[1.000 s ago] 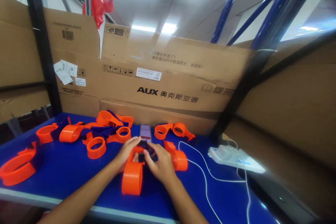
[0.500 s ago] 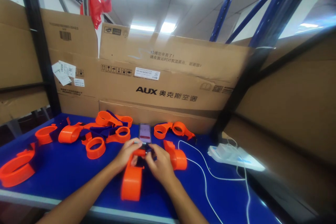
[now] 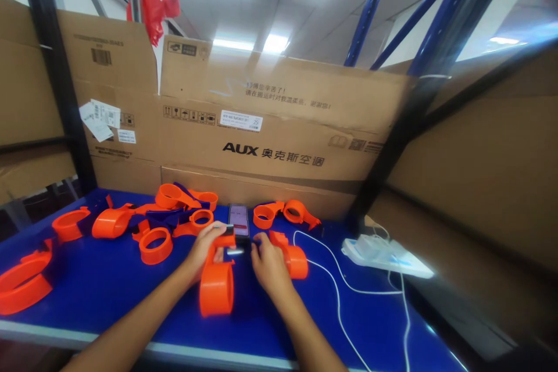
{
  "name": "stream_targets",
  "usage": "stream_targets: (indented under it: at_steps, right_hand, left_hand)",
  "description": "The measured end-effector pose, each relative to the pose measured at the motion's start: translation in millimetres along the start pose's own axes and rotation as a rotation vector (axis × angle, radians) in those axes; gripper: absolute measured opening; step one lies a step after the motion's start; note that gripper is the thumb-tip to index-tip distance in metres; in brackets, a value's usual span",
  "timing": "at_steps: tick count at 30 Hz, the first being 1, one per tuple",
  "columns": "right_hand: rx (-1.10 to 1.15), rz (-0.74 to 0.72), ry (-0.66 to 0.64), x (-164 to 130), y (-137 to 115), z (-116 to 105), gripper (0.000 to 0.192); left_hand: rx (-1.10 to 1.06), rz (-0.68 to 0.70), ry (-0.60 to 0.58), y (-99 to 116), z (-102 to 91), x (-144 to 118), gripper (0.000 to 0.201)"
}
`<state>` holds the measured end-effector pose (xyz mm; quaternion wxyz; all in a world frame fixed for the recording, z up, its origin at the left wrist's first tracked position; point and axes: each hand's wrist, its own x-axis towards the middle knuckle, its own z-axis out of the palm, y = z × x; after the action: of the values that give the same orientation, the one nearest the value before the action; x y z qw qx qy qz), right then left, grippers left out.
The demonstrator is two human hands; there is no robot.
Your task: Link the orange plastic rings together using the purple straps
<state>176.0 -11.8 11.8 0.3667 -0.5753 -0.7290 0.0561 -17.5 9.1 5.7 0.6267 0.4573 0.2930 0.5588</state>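
Note:
An orange plastic ring-shaped part (image 3: 217,289) lies on the blue table (image 3: 108,285) in front of me. My left hand (image 3: 204,250) grips its far end, where a dark piece sits. Just right of it, my right hand (image 3: 268,261) pinches a small dark strap end, with a thin shiny bit between the two hands. Another orange part (image 3: 293,258) lies against my right hand. A phone (image 3: 238,218) with a lit screen lies just beyond my hands.
Several orange rings and purple straps (image 3: 165,218) are strewn over the left and back of the table. A white cable (image 3: 335,290) runs to a white power strip (image 3: 383,253) on the right. Cardboard boxes (image 3: 279,128) wall in the back and sides.
My hands have drawn slightly apart, the right one moving right off the orange part. The view has shifted a little to the left and down.

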Motion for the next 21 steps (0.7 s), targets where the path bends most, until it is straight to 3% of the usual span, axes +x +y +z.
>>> stream_targets:
  at_steps: [6,14,21]
  right_hand:
    - [-0.117,-0.028,-0.023,-1,1,-3,0.019]
    - [0.228,-0.31,0.046,-7,-22,-18,0.038]
    - [0.197,-0.409,0.001,-8,-26,-18,0.034]
  left_hand:
    - [0.005,-0.017,-0.014,0,5.4,-4,0.03]
    - [0.113,-0.041,-0.057,3,15.1,-10,0.045]
    - [0.118,-0.062,-0.022,-4,12.5,-9,0.048]
